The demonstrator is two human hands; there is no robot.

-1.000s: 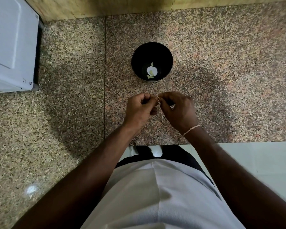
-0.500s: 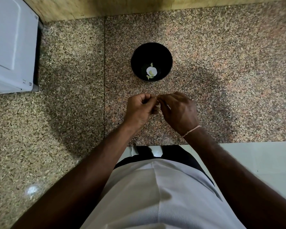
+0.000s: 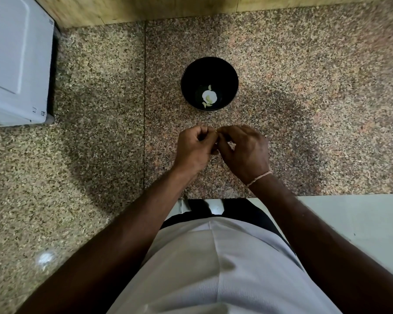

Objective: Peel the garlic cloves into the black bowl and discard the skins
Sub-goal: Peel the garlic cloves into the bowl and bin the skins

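Observation:
A black bowl stands on the speckled granite counter, holding a pale garlic piece and small clove bits at its bottom. Just in front of the bowl, my left hand and my right hand meet above the counter. Their fingertips pinch a small garlic clove between them, of which only a pale sliver shows. The rest of the clove is hidden by my curled fingers.
A white appliance stands at the far left of the counter. A wooden wall strip runs along the back. The counter's front edge and a pale floor lie at the lower right.
Both hands stay together in front of the bowl. The right hand's fingers have shifted slightly over the clove. The bowl has not moved.

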